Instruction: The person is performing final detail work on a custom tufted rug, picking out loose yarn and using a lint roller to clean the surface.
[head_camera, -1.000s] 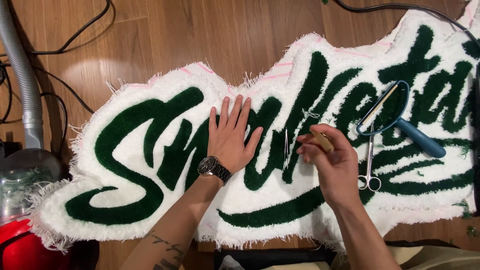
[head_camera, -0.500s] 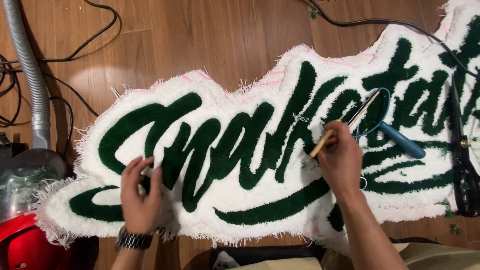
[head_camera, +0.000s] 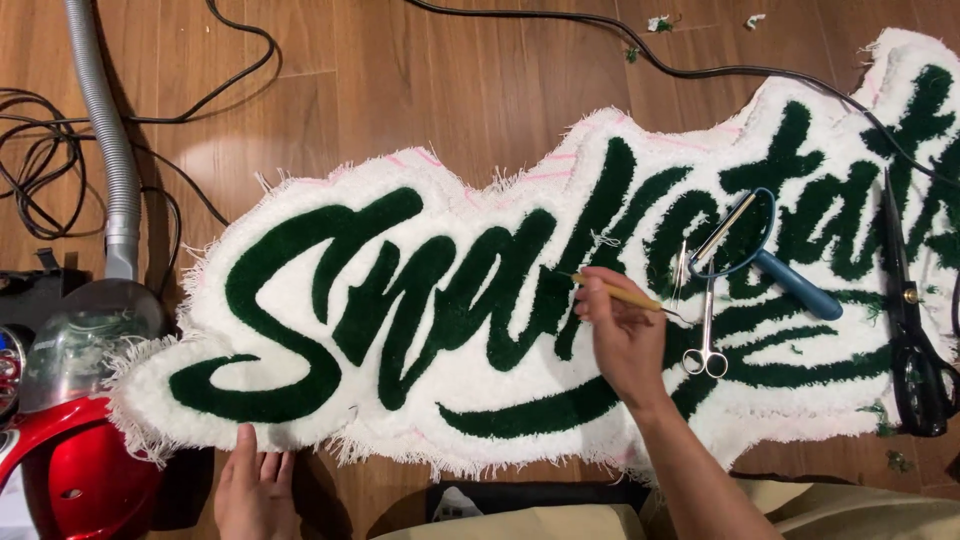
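Right hand (head_camera: 622, 335) pinches a thin wooden-handled tool (head_camera: 618, 292) over the green-and-white tufted rug (head_camera: 420, 300). Left hand (head_camera: 255, 487) lies flat, fingers together, touching the rug's near edge, holding nothing.

Scissors (head_camera: 915, 330), hoop tool (head_camera: 770, 255) crowding right

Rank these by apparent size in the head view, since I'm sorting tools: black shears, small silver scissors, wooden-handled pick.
1. black shears, clearly largest.
2. and 3. small silver scissors and wooden-handled pick look alike; the right hand hides part of the pick.
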